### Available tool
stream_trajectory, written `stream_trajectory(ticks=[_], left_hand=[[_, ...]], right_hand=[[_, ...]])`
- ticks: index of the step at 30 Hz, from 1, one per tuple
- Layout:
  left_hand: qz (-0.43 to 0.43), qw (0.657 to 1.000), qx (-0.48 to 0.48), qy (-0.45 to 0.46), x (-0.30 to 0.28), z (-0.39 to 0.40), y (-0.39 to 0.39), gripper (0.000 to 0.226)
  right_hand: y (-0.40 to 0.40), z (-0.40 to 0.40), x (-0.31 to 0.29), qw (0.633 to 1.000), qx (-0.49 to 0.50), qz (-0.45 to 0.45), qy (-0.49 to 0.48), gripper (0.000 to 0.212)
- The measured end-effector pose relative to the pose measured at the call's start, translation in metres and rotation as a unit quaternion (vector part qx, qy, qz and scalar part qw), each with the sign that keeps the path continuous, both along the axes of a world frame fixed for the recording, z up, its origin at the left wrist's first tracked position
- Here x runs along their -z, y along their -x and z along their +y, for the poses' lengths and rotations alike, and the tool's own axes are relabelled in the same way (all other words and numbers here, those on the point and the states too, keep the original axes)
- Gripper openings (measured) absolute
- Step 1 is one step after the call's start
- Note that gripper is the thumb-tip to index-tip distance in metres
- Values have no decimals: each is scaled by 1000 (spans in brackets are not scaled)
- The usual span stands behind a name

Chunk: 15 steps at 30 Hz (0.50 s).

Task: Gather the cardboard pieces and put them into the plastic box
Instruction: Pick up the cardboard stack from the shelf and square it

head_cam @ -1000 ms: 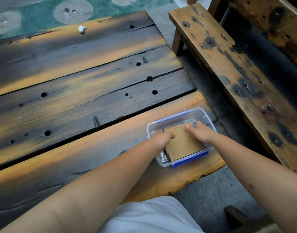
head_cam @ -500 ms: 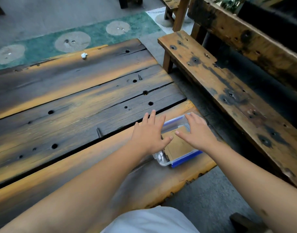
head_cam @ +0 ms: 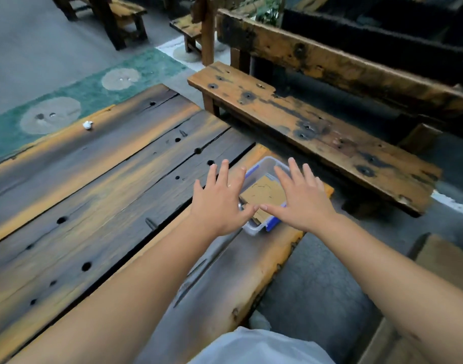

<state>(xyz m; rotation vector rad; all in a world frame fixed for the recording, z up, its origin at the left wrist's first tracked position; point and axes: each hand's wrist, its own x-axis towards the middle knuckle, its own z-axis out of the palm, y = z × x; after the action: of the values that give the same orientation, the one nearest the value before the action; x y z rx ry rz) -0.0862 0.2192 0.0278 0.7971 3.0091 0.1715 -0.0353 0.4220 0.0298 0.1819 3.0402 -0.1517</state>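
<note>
My left hand (head_cam: 219,203) and my right hand (head_cam: 302,199), palms down, fingers spread and empty, hover over the plastic box (head_cam: 261,168); their thumb tips nearly meet above its near rim. The box is clear with blue clips and sits on the outermost plank of the wooden table (head_cam: 107,185), at the corner nearest the bench (head_cam: 311,132). The cardboard pieces (head_cam: 264,191) lie flat inside the box, visible between my 2 hands.

Compared with 1.0 s ago, both hands have lifted out of the box: then my fingers were curled down onto the cardboard, now they are splayed flat above it. Compared with 0.5 s ago, the hands keep the same spread pose, and the box and cardboard appear in the same place on the plank. My view has tilted upward, so more of the bench back, the green mat (head_cam: 99,93) and further furniture now enters at the top.

A small white scrap (head_cam: 87,125) rests on the far plank, well apart from the box, as in both earlier frames.
</note>
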Motion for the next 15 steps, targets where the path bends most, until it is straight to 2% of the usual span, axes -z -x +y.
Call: stream_trajectory(ticks=[7, 15], left_hand=[[38, 997, 68, -11, -24, -2, -20, 93], [60, 984, 164, -19, -56, 62, -73, 90]], right_hand=[[-60, -6, -28, 995, 84, 52, 7, 105], [-153, 24, -51, 985, 151, 81, -16, 101]])
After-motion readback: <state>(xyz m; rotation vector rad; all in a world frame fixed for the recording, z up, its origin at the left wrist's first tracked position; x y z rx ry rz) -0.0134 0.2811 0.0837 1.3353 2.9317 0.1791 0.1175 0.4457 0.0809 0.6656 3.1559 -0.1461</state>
